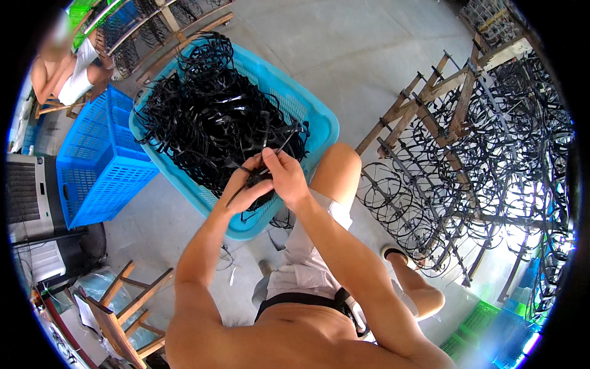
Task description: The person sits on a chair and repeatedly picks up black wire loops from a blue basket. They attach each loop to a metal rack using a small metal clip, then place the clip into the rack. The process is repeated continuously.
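Observation:
Both of my hands meet over the near side of a light-blue plastic basket (326,120). A tangled heap of black curved strips (212,117) fills it; their exact kind cannot be made out. My left hand (246,187) is closed around a thin black strip-like piece (233,195) whose end sticks out below the fingers. Close beside it, my right hand (286,175) pinches the same piece or one touching it, thumb and fingertips together. Part of what they grip is hidden by the fingers.
At left stands a blue perforated crate (104,166); behind it a person (64,77) sits. Wooden racks (430,117) hung with black rings (405,203) take up the right. A wooden stool (126,307) lies lower left, and green crates (476,323) stand lower right.

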A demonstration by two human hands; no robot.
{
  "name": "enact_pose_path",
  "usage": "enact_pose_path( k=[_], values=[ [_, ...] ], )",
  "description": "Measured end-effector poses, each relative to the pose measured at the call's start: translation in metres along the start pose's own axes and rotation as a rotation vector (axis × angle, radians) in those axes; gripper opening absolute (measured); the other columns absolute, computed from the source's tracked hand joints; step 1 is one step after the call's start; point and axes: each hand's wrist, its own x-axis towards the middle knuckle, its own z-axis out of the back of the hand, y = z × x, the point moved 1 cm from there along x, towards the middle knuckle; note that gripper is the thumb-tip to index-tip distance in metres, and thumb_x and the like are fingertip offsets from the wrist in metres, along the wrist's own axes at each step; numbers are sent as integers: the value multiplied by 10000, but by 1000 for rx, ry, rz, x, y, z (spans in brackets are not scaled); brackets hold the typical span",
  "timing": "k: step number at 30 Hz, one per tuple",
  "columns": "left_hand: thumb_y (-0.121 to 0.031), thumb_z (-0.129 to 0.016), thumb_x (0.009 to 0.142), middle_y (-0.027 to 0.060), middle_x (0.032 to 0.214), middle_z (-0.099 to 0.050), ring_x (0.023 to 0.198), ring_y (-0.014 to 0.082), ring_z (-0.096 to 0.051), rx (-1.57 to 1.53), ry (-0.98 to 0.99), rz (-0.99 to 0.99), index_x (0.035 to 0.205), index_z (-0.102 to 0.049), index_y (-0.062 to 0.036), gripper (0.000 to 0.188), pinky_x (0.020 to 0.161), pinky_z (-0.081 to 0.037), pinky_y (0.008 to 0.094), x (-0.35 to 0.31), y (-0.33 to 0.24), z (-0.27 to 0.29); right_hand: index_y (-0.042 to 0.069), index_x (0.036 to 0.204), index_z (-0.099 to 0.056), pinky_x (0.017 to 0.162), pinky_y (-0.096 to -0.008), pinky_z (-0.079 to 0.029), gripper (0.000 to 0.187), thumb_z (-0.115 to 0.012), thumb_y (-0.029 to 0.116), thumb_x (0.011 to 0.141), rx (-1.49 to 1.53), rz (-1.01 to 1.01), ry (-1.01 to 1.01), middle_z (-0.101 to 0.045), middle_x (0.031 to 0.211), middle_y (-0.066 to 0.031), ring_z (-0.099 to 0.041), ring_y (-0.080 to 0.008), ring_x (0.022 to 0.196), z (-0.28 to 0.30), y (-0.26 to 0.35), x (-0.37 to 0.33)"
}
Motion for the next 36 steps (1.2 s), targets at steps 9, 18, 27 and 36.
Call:
enact_pose_path(
  k=[9, 18, 27, 36],
  values=[
    [-141, -531, 914, 20, 847, -618, 748, 77, -539, 31, -430, -157, 947, -593, -14, 146, 723, -436, 233, -9, 1, 2, 20, 856, -593, 648, -264, -459, 322, -556, 330, 934, 319, -195, 46, -625, 793, -58, -560, -124, 700, 17, 49, 1],
    [-118, -569, 906, 47, 858, -629, 697, 112, -567, 461, -194, -47, 1143, -575, 24, 276, 645, -478, 262, -16, -47, -35, 18, 888, -616, 605, -286, -501, 381, -475, 363, 968, 494, -297, 219, -617, 732, -60, -594, -168, 624, 68, 64, -37],
    [-93, -510, 895, 44, 704, -566, 598, 95, -485, 368, 395, -196, 1080, -579, 63, 252, 550, -406, 233, -12, -116, -97, -18, 1193, -457, 796, -321, -428, 413, -485, 324, 963, 112, 215, 307, -543, 1020, -120, -556, -192, 881, 142, 105, -172],
    [-134, -413, 981, -17, 524, -360, 470, 73, -371, 273, -34, -259, 984, -470, -14, 133, 519, -418, 236, 4, -89, -116, 63, 1047, -493, 401, -259, -420, 168, -537, 181, 935, 1080, 441, 156, -537, 738, -89, -495, -162, 501, 206, 147, -234]
  ],
)
